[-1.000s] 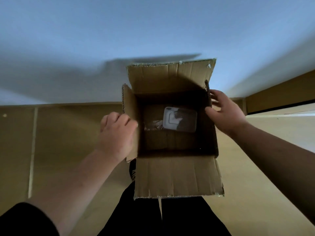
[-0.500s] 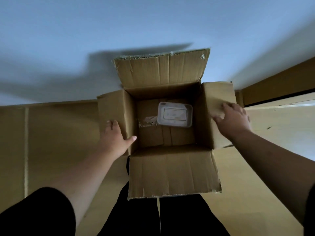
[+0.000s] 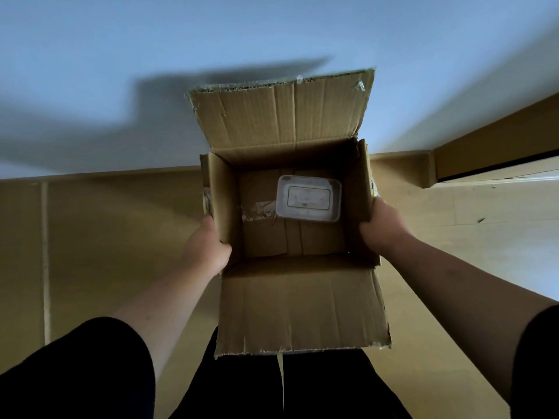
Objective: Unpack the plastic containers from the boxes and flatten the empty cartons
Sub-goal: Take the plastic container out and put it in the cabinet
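One container left in the box, lid up, lying on the bottom toward the far right corner, just beside a strip of torn tape. I see nothing else in there.

Box is open: far flap up, near flap folded out toward me, side flaps look pushed down outside the walls.

Left hand is clamped on the left wall, thumb inside the rim, fingers hidden outside. Right hand grips the right wall at its top edge; fingers mostly hidden there too. Neither hand touches the container.

My read on progress: this box is nearly unpacked, one item to go. Flattening not started, bottom seams look intact. I see no unpacked containers and no flattened cartons in view, so I can't judge the overall count. Floor around looks like wood, wall behind.
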